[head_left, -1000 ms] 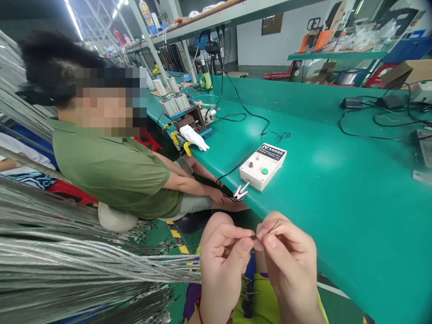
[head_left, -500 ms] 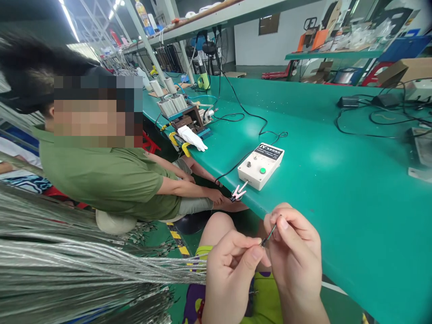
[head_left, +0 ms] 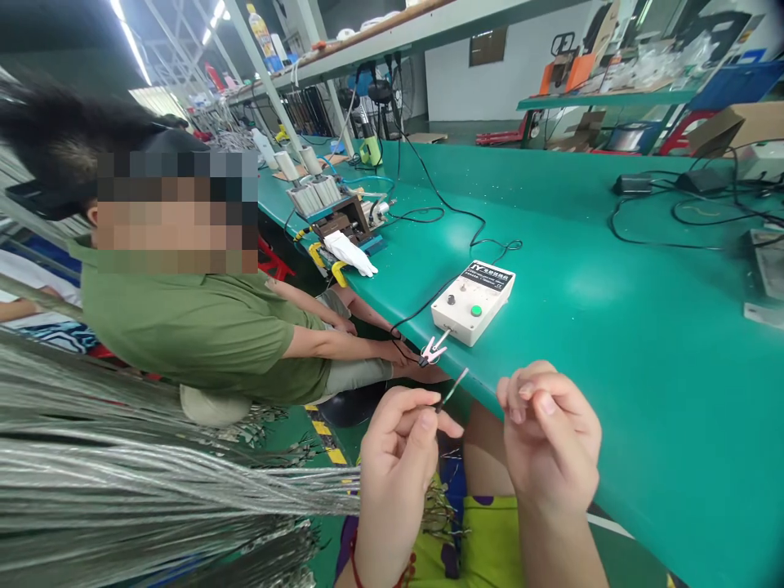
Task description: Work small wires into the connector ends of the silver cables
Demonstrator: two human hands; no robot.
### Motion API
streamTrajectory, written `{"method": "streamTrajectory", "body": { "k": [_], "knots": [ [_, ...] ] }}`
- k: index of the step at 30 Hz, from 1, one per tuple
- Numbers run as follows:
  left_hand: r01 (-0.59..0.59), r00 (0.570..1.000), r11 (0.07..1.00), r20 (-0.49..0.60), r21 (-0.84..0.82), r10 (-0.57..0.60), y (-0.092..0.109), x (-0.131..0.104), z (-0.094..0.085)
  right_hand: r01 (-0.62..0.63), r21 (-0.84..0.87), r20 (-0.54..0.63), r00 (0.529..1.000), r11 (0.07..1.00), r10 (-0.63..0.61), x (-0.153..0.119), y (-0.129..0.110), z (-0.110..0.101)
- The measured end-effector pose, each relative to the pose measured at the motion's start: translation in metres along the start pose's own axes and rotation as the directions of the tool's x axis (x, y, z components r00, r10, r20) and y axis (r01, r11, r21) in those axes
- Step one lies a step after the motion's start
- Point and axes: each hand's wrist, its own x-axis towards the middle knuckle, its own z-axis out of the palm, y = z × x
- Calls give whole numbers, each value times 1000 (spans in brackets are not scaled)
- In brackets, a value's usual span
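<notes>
Pinched between the thumb and fingers of my left hand [head_left: 404, 457] is a short, thin cable end [head_left: 454, 387], dark at the grip and greenish-white toward its tip, pointing up and right. My right hand [head_left: 554, 433] is apart from it on the right, over the table edge, thumb and fingertips pressed together; whatever they hold, if anything, is too small to make out. Beyond my hands, a white box [head_left: 473, 302] with a green button and a black label lies on the green table [head_left: 661, 343]. A pink-white clip-like piece [head_left: 434, 349] sticks out from its front.
A bundle of silvery cables [head_left: 184, 465] spreads across the lower left. A person in a green shirt [head_left: 196, 335] sits at the left. A clamped machine [head_left: 343, 216] with a white glove [head_left: 349, 251] stands at the table's far left. Black wires and adapters [head_left: 634, 184] lie at the right.
My hands have moved apart, left hand leftward and right hand slightly rightward. The cable tip, earlier between both hands, is now free of my right fingers.
</notes>
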Motion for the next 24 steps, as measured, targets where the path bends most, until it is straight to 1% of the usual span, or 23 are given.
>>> {"method": "streamTrajectory", "body": {
  "k": [3,5,7,8,9,10,11,12,13,14,15,16,17,18,20,22,24],
  "knots": [
    [2,998,1000,-62,-15,-2,-1,10,-5,-27,-57,29,999,998,29,0,5,-6],
    [-21,993,1000,-112,-2,21,-5,20,-11,-44,-127,62,997,991,52,1,6,-9],
    [-64,984,998,-165,24,67,-9,33,-19,-63,-250,155,982,966,104,2,7,-12],
    [-89,977,995,-192,35,95,-11,40,-24,-68,-333,221,964,941,148,2,9,-12],
    [-110,970,993,-213,45,117,-13,48,-30,-65,-421,295,933,905,205,0,11,-13],
    [-132,962,990,-233,49,139,-14,57,-35,-55,-510,367,889,858,275,-3,15,-13],
    [-145,956,988,-249,47,153,-14,65,-41,-37,-600,427,830,799,358,-7,20,-13],
    [-156,952,987,-261,40,162,-14,74,-46,-7,-695,468,755,719,459,-12,27,-13],
    [-166,947,986,-275,30,168,-13,82,-52,32,-782,479,670,622,567,-19,35,-13],
    [-172,942,985,-288,18,170,-11,89,-57,80,-853,460,583,516,670,-26,43,-14],
    [-178,937,984,-304,5,171,-9,97,-62,130,-904,414,501,406,760,-33,52,-15],
    [-181,933,984,-319,-9,168,-7,104,-67,162,-931,365,443,328,819,-40,60,-17],
    [-181,929,983,-333,-23,163,-6,111,-71,181,-946,322,401,270,858,-46,67,-18],
    [-180,924,983,-348,-36,157,-5,117,-75,187,-954,291,377,235,879,-51,73,-21],
    [-167,917,984,-377,-62,132,-5,129,-83,184,-962,257,358,202,898,-57,82,-27],
    [-140,911,986,-402,-88,94,-6,139,-89,176,-965,246,345,196,906,-59,88,-33],
    [-112,906,987,-420,-111,56,-8,146,-94,154,-964,255,329,215,909,-59,92,-39]
  ]
}}
